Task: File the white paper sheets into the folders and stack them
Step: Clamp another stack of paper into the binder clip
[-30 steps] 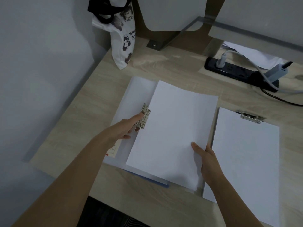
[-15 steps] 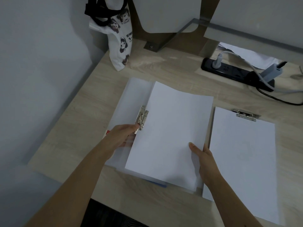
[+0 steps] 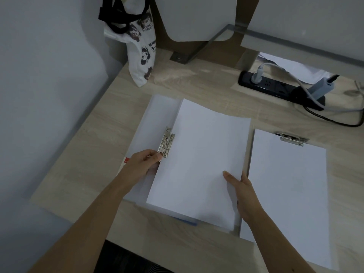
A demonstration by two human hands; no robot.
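Paper sheets: a white stack (image 3: 199, 160) lies on the right half of the open folder (image 3: 155, 113), its left edge up against the clip (image 3: 167, 142). The far edge bows up a little.
Folder: lies flat on the bench (image 3: 110, 134), pale left flap spread out, with a blue edge showing under the near corner of the stack.
Clip: metal, running along the spine. The stack's edge looks to sit beside it rather than under it, so I judge the sheets not yet clamped.
Left hand: the left hand (image 3: 141, 164) rests on the left flap, its fingers (image 3: 155, 154) curled, tips pinching the near end of the clip.
Right hand: the right hand (image 3: 244, 196) grips the stack's near right edge, thumb on top and the other fingers tucked beneath.
Risk, skew: if the right hand pushes unevenly, the stack could go in crooked and be clamped at an angle.
Risk, snap: if the clip slips from the fingers, it could shut on bare folder or crease the top sheet.
Risk, fanning: a loose grip could let the sheets slide apart.
Second folder: just right of the first, a second folder (image 3: 287, 190) already holds paper under its top clip (image 3: 291, 137).
Further off: a printed bag (image 3: 141, 56) leans at the wall, and a power strip (image 3: 275, 87) with cables sits at the far right.
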